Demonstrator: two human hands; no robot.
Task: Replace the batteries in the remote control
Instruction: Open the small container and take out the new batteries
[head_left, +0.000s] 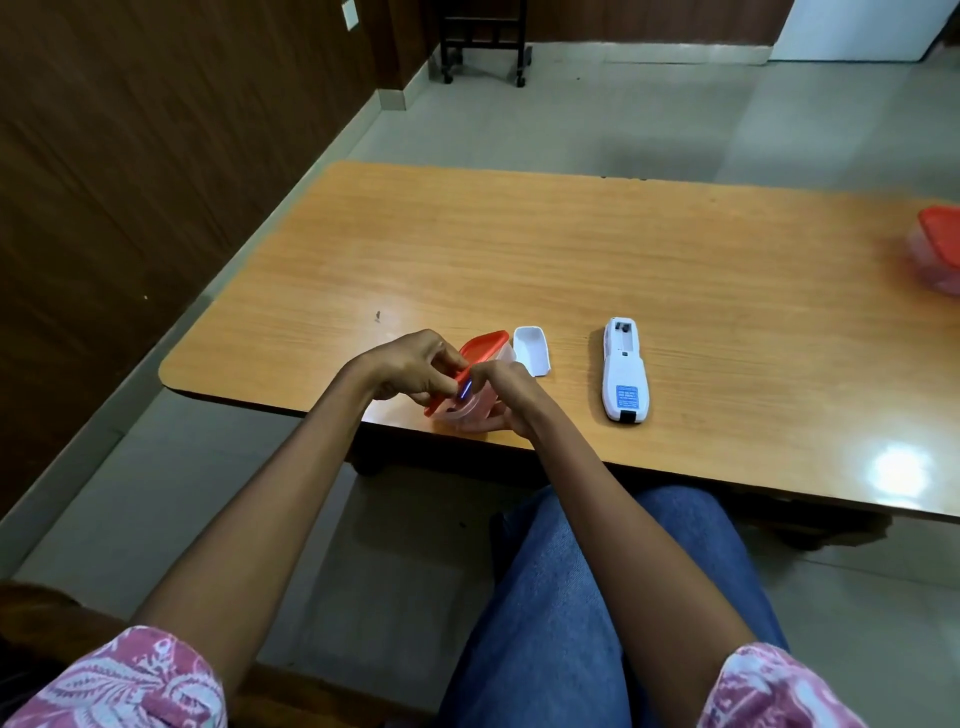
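The remote control (625, 376) lies face down on the table (571, 249), at 3 o'clock from the hands and apart from them, with its open battery bay at the far end.

The fingers (441, 387) of the left hand (410, 366) are curled and pinch the near edge of a red lid (485, 344), which stands tilted over a clear container (467, 413). The fingers (480, 423) of the right hand (506, 389) are wrapped under this container and grip it, with the thumb on top. Between the two hands a small blue battery (464, 389) shows at the opening; I cannot tell which fingers hold it.

The container is at the near edge of the table. Just beside it, at 1 o'clock, the white battery cover (531, 349) lies with its hollow side up. A second container (937, 249) with a red lid stands well apart, at 2 o'clock, at the right edge of the view.
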